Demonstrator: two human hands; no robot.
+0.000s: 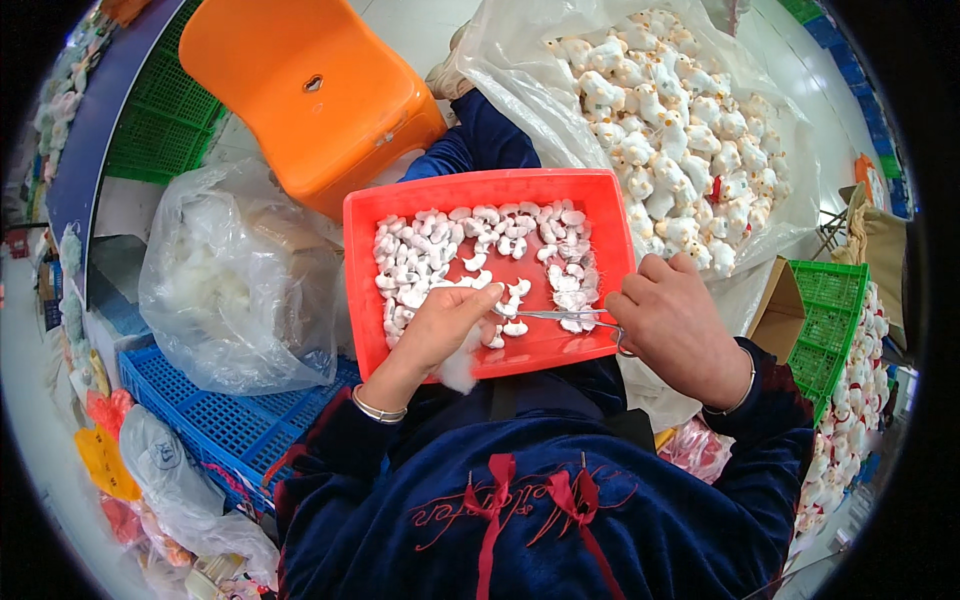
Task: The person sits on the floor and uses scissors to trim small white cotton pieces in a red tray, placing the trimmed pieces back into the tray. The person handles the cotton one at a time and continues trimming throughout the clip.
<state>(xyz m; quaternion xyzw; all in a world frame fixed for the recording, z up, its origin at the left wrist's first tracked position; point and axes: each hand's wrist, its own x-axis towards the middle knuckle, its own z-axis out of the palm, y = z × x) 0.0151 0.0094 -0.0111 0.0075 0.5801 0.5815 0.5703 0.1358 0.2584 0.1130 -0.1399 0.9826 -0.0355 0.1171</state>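
Note:
My left hand [440, 325] is closed in a pinch over the near side of a red plastic tray [615, 235]. A small white fabric piece is partly hidden at its fingertips, and a tuft of white stuffing [460, 371] hangs below the palm. In my right hand [672, 322] are slim metal forceps [572, 315], gripped by their handle loops. Their tip reaches left to the pinched fingers, where it is hidden. Many small curved white pieces [415, 250] lie in the tray, crowded along its left, far and right sides, with red bottom showing in the middle.
A clear bag of fluffy stuffing [215, 285] stands left, beside a blue crate [235, 425]. An orange stool [310, 95] is beyond the tray. Far right, a large clear bag holds many white plush pieces [670, 130]. Green crates [830, 310] and a cardboard box [777, 312] stand right.

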